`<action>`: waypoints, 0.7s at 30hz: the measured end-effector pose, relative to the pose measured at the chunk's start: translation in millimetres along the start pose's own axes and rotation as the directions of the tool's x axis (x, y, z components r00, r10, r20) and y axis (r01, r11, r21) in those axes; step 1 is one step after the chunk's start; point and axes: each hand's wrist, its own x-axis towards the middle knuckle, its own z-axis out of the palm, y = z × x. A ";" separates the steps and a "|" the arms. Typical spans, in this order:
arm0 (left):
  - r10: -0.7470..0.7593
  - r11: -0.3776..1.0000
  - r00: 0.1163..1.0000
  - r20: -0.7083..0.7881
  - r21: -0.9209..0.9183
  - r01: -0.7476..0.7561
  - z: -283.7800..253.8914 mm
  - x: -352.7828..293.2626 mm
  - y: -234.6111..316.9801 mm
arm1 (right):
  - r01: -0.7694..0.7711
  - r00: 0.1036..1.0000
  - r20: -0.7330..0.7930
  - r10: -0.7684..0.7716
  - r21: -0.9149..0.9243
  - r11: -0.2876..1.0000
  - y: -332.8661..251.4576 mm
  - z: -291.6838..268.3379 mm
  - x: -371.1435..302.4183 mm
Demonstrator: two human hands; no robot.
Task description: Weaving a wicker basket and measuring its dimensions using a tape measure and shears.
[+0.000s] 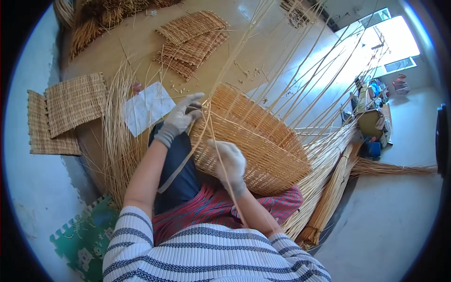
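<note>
A half-woven wicker basket (253,145) lies tilted across my lap, its long upright stakes (300,70) fanning out toward the far right. My left hand (181,120), in a pale grey glove, grips the basket's left end where strands cross; its fingertips are partly hidden. My right hand (231,164), gloved too, is closed against the near side wall. A thin wicker strand (211,126) runs from that left end down past the right hand toward my chest, and the right fingers appear wrapped round it. Another flat strand (177,170) hangs from the same corner over my left leg.
Loose wicker strands (120,136) and a white sheet (149,107) lie to my left. Woven panels rest at the left (75,105) and ahead (192,40). Long wicker bundles (329,192) stretch along my right. Green foam mats (87,235) lie near left; a cluttered table (369,122) stands far right.
</note>
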 end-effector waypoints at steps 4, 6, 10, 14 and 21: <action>-0.105 0.993 0.985 0.135 0.059 0.098 -6.7 22.6 -21.0 | -0.638 0.699 -0.089 0.710 0.371 0.675 43.5 -53.1 18.7; -0.146 0.989 0.989 0.021 0.027 0.145 14.0 20.9 -16.6 | -0.485 0.766 -0.311 0.562 0.293 0.824 56.8 -42.2 43.1; -0.001 0.993 0.988 -0.158 0.120 0.020 16.7 19.0 -42.8 | 0.035 0.974 -0.157 -0.165 -0.612 0.790 -1.7 -4.3 159.3; -0.111 0.978 0.973 -0.203 0.149 0.143 29.5 17.0 -35.7 | -0.056 0.937 -0.336 0.092 0.117 0.992 29.3 -34.6 146.5; 0.403 0.636 0.914 0.046 0.705 -0.316 105.2 -44.7 -0.5 | -0.224 0.829 -0.513 0.220 0.054 0.973 103.5 -90.9 22.0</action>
